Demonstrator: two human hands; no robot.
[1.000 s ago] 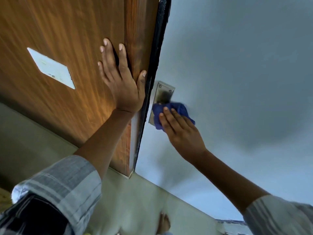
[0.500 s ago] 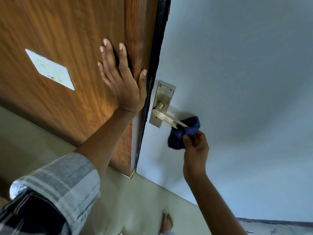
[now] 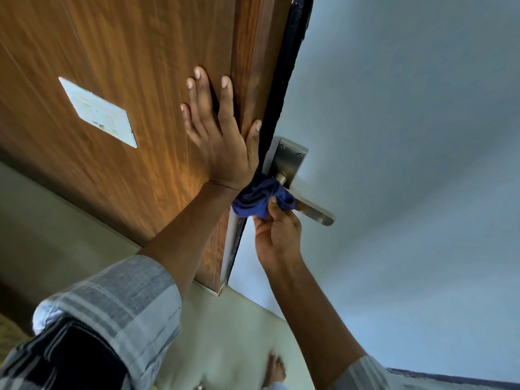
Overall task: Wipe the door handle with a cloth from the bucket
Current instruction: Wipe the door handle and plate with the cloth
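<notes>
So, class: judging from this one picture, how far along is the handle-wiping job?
Done: a blue cloth is already fetched, bunched in the right hand. In hand: it is pressed around the inner end of the metal door handle, near the backplate, while the left hand lies flat on the wooden door. Left: the lever's outer end is bare, not yet under the cloth. No bucket is in view.

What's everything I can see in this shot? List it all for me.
Door: one, brown wood grain, upper left, black edge.
Plate on door: one, white, left of the flat hand.
Door handle: one, silver lever on a backplate, centre.
Cloth: one, blue, bunched at the lever's base.
Wall: pale blue-grey, right.
Floor: pale, bottom.
Foot: one, bare, bottom centre.
Left hand: flat on the door.
Right hand: gripping the cloth.
Sleeves: two, grey checked.
</notes>
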